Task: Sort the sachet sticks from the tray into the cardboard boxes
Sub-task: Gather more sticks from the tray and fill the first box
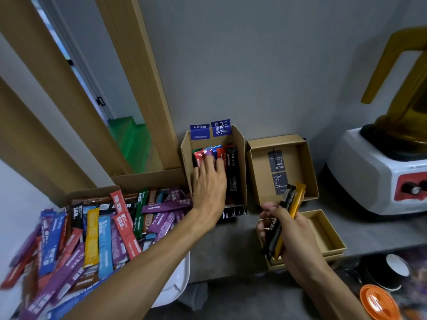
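Observation:
A heap of coloured sachet sticks (92, 236) fills the tray (178, 282) at the lower left. My left hand (209, 183) reaches into the narrow cardboard box (239, 144) at the wall, its straight fingers pressing on the red, blue and black sticks (232, 172) standing inside. My right hand (286, 229) grips a small bundle of black and yellow sticks (293, 202) above the near low box (323, 229). Behind it, the wide box (307, 162) holds two dark cards (278, 172).
A white blender (379, 169) with a yellow jug stands at the right on the grey counter. An orange lid (379, 303) and dark cups (383, 271) lie at the lower right. A wooden window frame (138, 93) rises at the left.

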{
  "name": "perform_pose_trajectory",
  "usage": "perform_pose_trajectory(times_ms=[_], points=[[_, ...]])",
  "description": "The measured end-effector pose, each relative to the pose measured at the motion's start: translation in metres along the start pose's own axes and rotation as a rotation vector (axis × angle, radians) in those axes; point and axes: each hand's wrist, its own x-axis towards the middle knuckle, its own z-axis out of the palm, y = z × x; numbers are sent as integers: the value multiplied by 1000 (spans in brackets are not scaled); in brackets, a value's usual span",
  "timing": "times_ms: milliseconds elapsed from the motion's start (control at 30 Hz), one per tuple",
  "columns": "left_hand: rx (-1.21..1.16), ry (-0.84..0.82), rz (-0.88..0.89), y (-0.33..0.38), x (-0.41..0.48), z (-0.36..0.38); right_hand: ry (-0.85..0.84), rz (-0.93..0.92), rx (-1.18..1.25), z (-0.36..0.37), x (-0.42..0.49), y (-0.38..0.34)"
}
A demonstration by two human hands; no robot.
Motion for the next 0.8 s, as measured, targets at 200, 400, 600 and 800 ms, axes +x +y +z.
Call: perform_pose_trajectory(times_ms=[200,400,600,800], points=[[213,-49,91,-1,4,6,-51,33,40,1,2,-2],[119,1,83,-2,-1,-8,2,-27,-94,-3,1,-8],[-852,-406,-50,0,-36,-69,101,-170,-70,3,2,-13],[-1150,-611,-175,-8,-56,-86,-4,-173,15,17,2,-12]])
